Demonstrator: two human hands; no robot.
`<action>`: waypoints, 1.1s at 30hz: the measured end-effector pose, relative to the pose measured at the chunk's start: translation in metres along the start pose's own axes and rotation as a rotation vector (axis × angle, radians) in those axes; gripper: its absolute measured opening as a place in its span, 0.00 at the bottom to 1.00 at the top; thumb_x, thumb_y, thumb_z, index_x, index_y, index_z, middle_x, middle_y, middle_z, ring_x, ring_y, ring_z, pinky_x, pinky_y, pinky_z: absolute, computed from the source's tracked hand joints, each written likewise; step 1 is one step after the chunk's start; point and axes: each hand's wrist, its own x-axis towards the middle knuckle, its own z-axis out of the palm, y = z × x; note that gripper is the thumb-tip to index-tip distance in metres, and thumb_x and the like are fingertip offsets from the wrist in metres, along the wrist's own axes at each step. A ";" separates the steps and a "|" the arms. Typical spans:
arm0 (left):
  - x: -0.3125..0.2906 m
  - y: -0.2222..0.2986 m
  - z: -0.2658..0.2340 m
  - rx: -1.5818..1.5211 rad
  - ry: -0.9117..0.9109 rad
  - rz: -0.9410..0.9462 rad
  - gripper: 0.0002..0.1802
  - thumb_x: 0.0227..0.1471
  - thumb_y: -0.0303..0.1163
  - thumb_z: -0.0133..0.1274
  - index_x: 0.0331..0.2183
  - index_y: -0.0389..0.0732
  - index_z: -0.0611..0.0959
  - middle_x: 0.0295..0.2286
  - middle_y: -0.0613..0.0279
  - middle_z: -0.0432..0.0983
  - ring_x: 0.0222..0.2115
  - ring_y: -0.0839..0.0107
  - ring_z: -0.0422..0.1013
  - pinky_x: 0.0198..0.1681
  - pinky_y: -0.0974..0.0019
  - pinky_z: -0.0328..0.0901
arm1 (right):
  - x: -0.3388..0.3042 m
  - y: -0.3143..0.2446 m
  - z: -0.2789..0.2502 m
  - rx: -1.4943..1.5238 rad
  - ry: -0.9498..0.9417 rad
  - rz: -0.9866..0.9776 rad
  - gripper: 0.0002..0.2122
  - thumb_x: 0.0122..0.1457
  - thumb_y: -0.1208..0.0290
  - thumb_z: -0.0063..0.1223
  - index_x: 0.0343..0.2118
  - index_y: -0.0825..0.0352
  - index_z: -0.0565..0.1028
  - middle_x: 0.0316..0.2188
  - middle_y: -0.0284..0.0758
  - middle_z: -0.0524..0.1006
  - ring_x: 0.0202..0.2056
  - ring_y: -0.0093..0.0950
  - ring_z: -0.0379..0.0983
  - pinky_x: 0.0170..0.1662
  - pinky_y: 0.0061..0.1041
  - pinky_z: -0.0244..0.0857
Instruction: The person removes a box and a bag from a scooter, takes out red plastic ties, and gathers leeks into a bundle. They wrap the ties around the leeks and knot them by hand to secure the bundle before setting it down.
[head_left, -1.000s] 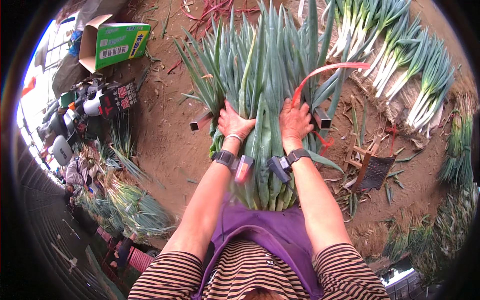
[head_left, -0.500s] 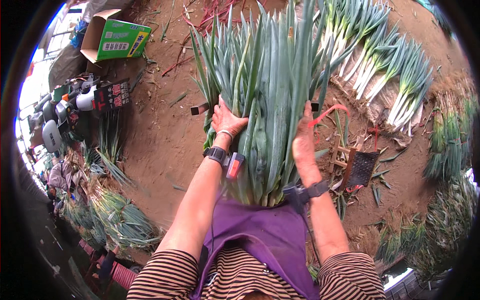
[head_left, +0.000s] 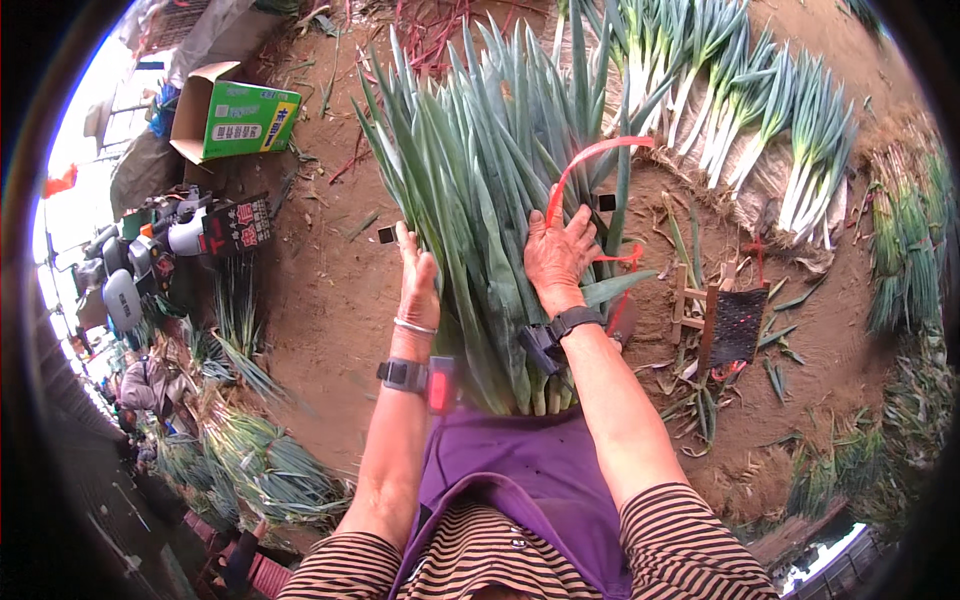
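Note:
A large bundle of green onions [head_left: 490, 210] stands in front of me, leaves pointing away and pale lower ends against my purple apron [head_left: 520, 450]. My left hand [head_left: 417, 285] lies flat along the bundle's left side, fingers stretched out and holding nothing. On the right part of the leaves rests my right hand [head_left: 561, 256], with a red plastic strip [head_left: 590, 153] caught at its fingers. One length of the strip arcs up and right; another loops out beside the hand. The exact grip on it is partly hidden.
Several green onion bunches [head_left: 800, 150] lie on matting at the far right. A small wooden stool [head_left: 735, 325] with a dark woven seat stands at right. Left are a green carton [head_left: 250, 122], a parked scooter [head_left: 150, 260] and more onion piles [head_left: 260, 460].
My right hand has moved left onto the leaves, bringing the red strip along. My left hand has shifted left and straightened along the bundle's side. The leaf tops lean more to the left.

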 end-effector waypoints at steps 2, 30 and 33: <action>-0.004 -0.008 -0.006 -0.030 0.071 0.099 0.63 0.31 0.66 0.51 0.56 0.42 0.37 0.56 0.52 0.32 0.58 0.65 0.30 0.58 0.63 0.29 | -0.001 -0.002 0.001 0.016 0.021 -0.010 0.24 0.54 0.51 0.37 0.53 0.54 0.57 0.50 0.50 0.54 0.47 0.49 0.53 0.45 0.52 0.48; 0.009 -0.024 0.065 1.302 0.266 -0.121 0.74 0.09 0.55 0.65 0.55 0.40 0.42 0.54 0.41 0.39 0.55 0.49 0.40 0.56 0.56 0.41 | 0.029 0.113 -0.005 1.211 -0.083 0.307 0.26 0.60 0.55 0.27 0.51 0.75 0.57 0.50 0.48 0.60 0.54 0.36 0.53 0.56 0.24 0.43; 0.005 -0.021 0.054 1.286 0.299 -0.083 0.73 0.09 0.54 0.66 0.55 0.39 0.43 0.54 0.41 0.39 0.55 0.49 0.40 0.56 0.56 0.41 | 0.001 0.083 -0.018 1.333 -0.118 0.217 0.25 0.59 0.55 0.29 0.48 0.75 0.61 0.47 0.50 0.64 0.50 0.39 0.58 0.53 0.28 0.49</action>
